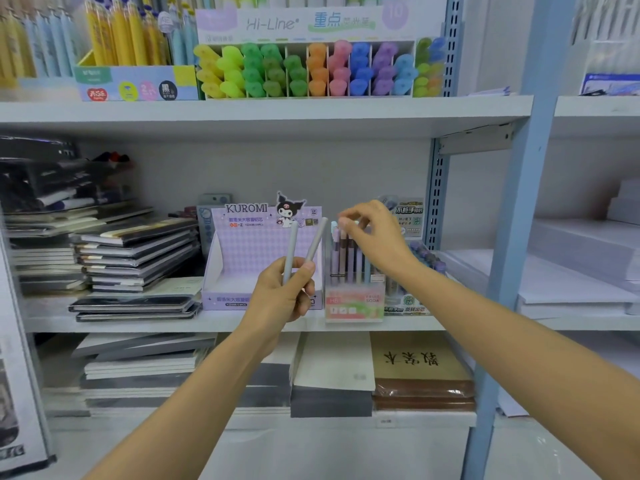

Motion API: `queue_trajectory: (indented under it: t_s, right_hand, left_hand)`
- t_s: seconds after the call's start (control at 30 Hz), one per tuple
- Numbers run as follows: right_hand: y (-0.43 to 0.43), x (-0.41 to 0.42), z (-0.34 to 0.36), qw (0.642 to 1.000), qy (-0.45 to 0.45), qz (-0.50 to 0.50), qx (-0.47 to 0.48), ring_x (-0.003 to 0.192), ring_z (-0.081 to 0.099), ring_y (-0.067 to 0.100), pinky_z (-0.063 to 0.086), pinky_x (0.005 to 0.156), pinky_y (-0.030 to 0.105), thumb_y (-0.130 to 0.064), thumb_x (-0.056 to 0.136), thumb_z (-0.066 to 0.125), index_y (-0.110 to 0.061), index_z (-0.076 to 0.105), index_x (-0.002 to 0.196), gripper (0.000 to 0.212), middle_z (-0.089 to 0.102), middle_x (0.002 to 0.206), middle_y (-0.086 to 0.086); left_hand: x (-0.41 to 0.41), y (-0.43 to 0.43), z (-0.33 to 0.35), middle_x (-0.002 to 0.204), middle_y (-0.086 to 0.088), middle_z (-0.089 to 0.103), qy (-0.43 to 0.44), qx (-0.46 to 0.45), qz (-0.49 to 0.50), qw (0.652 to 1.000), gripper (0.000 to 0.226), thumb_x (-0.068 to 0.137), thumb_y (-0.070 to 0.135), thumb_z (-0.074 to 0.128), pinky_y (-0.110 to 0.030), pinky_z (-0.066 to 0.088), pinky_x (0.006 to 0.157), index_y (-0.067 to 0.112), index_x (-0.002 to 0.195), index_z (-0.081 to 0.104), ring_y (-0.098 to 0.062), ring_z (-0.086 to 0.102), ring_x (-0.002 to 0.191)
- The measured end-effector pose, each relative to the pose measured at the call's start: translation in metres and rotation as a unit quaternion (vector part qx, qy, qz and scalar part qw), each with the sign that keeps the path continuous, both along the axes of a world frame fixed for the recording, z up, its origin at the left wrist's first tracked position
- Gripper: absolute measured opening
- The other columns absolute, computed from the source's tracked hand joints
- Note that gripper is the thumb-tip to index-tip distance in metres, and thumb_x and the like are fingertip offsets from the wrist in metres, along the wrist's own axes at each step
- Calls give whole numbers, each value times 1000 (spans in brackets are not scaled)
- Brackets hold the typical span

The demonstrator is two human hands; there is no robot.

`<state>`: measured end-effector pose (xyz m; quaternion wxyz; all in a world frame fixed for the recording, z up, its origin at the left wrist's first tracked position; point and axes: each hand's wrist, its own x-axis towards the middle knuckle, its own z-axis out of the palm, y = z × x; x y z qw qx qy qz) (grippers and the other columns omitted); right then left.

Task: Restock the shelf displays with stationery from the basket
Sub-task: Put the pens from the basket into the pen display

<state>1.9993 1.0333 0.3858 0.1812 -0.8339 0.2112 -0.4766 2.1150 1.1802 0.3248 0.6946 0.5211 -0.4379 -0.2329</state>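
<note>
Two grey pencils [290,251] are pointing up, long axes near vertical, tops fanning apart, before the Kuromi box [242,258]; left hand [282,296] is gripping their lower ends, fingers curled; right hand [374,237] fingers [346,216] are pinching a pencil top in the clear box [355,303] at the shelf [138,323] front edge.
</note>
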Motion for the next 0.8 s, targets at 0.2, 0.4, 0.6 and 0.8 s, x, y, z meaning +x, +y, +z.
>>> queue_trajectory:
  t_s: [0.2,0.4,0.6,0.8]
  right_hand:
    - [24,-26,15,965,6,221,143,73,67,14,57,72,27,-23,93,61,-15,67,109,18,71,92,1]
    - [22,-46,16,925,-108,280,235,73,70,17,58,70,22,-5,91,61,2,66,102,14,71,84,13]
    - [16,-68,9,902,-88,314,282,84,72,23,57,72,22,-5,87,64,-3,66,97,11,74,90,13]
    - [19,-79,-10,907,90,327,250,79,70,16,53,64,16,-12,83,73,-10,69,93,11,74,89,10]
  left_hand:
    - [-13,4,8,63,4,59,-49,2,-26,998,15,94,32,61,-16,34,40,17,94,59,-10,46,44]
    - [-22,14,20,67,5,65,-3,2,-30,1000,18,86,25,71,-15,25,33,12,96,66,-9,47,43]
    - [-28,19,32,67,4,62,142,-72,28,987,8,81,12,73,-13,24,29,12,89,71,-4,44,40]
    - [-43,15,38,69,6,66,161,-127,37,978,6,82,14,73,-13,26,30,17,87,74,-5,49,44]
